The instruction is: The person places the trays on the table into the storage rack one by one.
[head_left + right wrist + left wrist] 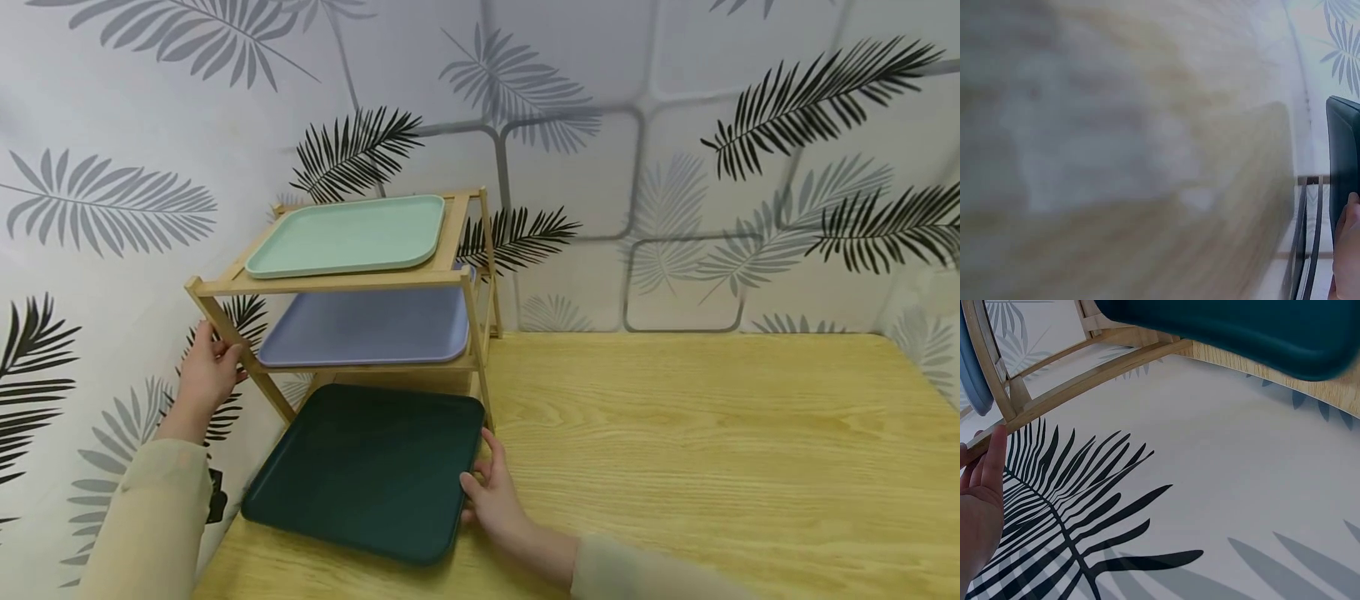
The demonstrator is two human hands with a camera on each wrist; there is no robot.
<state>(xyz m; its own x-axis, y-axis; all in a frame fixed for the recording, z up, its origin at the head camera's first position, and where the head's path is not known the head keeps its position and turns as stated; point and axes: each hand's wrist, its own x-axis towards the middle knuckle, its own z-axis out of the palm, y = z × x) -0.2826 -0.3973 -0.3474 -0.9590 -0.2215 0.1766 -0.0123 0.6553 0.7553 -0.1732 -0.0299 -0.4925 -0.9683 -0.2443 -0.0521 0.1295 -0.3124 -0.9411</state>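
Note:
A dark green tray point(367, 471) sits tilted at the front of a wooden shelf rack point(337, 287), its far edge at the lowest level. My right hand point(498, 500) grips its right edge, thumb on the rim; the right wrist view shows the same tray point(1342, 156) at the far right. My left hand point(206, 375) holds the rack's front left post, fingers curled about the wood, as the left wrist view also shows. On the rack's top lies a mint green tray point(348, 236). Below it, a lavender tray point(367, 325) rests on the middle shelf.
The rack stands at the left end of a wood-grain table point(712, 450). Behind and to the left rises a wall point(570, 183) with a leaf pattern. A small black object point(216, 497) shows by the left sleeve.

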